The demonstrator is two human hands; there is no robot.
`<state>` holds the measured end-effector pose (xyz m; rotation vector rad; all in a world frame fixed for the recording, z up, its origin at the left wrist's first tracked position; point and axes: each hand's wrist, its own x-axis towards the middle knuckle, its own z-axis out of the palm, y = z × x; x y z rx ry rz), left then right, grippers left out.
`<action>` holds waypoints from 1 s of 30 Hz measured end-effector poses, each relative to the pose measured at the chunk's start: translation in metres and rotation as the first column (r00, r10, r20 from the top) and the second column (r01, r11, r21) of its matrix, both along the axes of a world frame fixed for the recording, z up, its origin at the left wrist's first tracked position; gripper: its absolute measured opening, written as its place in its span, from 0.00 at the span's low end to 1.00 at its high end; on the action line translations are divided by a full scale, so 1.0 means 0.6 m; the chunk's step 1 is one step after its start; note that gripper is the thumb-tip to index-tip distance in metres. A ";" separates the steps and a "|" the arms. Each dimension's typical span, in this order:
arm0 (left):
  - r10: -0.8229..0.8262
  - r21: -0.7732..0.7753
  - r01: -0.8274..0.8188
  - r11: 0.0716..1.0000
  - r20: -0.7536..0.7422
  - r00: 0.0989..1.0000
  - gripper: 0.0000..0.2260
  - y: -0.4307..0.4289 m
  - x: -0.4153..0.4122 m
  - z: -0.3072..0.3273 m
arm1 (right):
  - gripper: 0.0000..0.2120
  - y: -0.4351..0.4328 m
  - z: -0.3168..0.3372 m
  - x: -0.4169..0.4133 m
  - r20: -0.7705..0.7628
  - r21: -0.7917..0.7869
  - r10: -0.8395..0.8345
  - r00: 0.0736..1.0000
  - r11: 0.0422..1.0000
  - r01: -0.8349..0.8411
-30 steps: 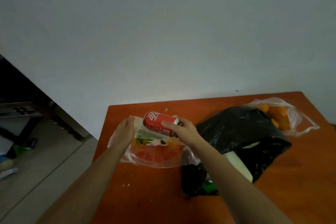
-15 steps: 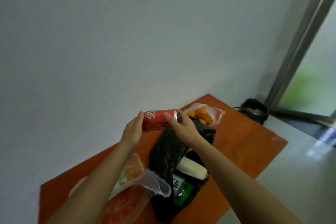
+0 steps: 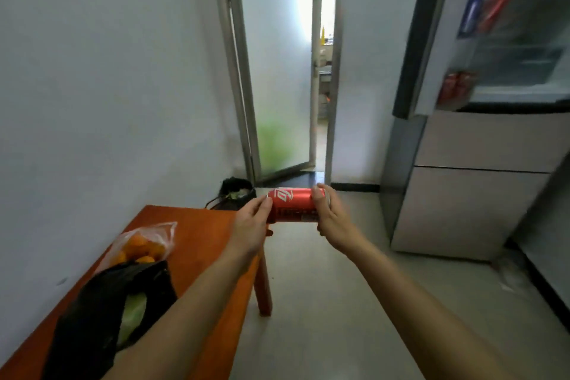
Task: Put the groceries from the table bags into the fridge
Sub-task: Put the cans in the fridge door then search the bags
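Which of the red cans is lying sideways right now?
The red can held between left hand and right hand; the two on the fridge door shelf stand upright.

- Two bare forearms come into the head view from the bottom edge, with no sleeve on the visible length of either.
- The left hand (image 3: 251,224) wears no glove, ring or band on the side shown; its wrist is uncovered.
- The right hand (image 3: 331,219) is ungloved too, with no watch or bracelet at the wrist.
- Fingernails are too blurred to tell apart.
- No clothing shows anywhere; the upper arms lie outside the view.
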<state>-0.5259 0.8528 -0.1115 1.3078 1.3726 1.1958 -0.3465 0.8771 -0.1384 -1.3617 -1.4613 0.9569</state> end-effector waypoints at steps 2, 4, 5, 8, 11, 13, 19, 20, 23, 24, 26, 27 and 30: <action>-0.096 0.048 0.097 0.994 -0.016 0.995 0.11 0.031 0.111 0.016 | 0.30 0.005 0.008 0.112 -0.058 0.016 -0.101 0.993 0.995 0.103; -0.167 0.099 0.168 0.981 -0.015 0.986 0.10 0.059 0.221 0.030 | 0.27 0.010 0.019 0.218 -0.113 0.028 -0.179 0.977 0.983 0.183; -0.191 0.117 0.191 0.975 -0.007 0.982 0.10 0.072 0.276 0.036 | 0.27 0.013 0.024 0.271 -0.133 0.029 -0.208 0.969 0.976 0.214; -0.258 0.154 0.253 0.955 0.015 0.966 0.12 0.113 0.428 0.052 | 0.24 0.030 0.046 0.425 -0.169 0.041 -0.257 0.951 0.963 0.268; -0.308 0.202 0.294 0.934 0.041 0.951 0.11 0.148 0.554 0.078 | 0.18 0.053 0.086 0.555 -0.188 0.049 -0.247 0.951 0.964 0.260; -0.319 0.233 0.299 0.926 0.056 0.946 0.11 0.176 0.619 0.105 | 0.17 0.071 0.120 0.622 -0.223 0.045 -0.215 0.951 0.972 0.231; -0.355 0.376 0.338 0.863 -0.025 0.935 0.10 0.308 0.758 0.214 | 0.32 0.172 0.204 0.768 -0.184 0.102 -0.114 0.976 0.986 0.134; -0.371 0.402 0.357 0.844 -0.044 0.928 0.10 0.331 0.777 0.231 | 0.34 0.195 0.217 0.786 -0.184 0.126 -0.113 0.976 0.982 0.137; -0.393 0.476 0.388 0.789 -0.094 0.915 0.09 0.404 0.834 0.278 | 0.39 0.271 0.253 0.834 -0.182 0.211 -0.143 0.973 0.961 0.180; -0.397 0.505 0.396 0.767 -0.110 0.911 0.09 0.430 0.852 0.292 | 0.39 0.296 0.267 0.847 -0.163 0.250 -0.168 0.972 0.946 0.206; -0.414 0.564 0.413 0.715 -0.133 0.900 0.10 0.487 0.885 0.318 | 0.40 0.348 0.295 0.873 -0.109 0.342 -0.219 0.970 0.908 0.243; -0.424 0.590 0.419 0.690 -0.140 0.895 0.11 0.517 0.900 0.330 | 0.39 0.377 0.309 0.886 -0.081 0.383 -0.232 0.969 0.890 0.245; -0.439 0.667 0.438 0.603 -0.181 0.880 0.14 0.608 0.939 0.379 | 0.34 0.468 0.363 0.926 -0.048 0.472 -0.270 0.962 0.842 0.260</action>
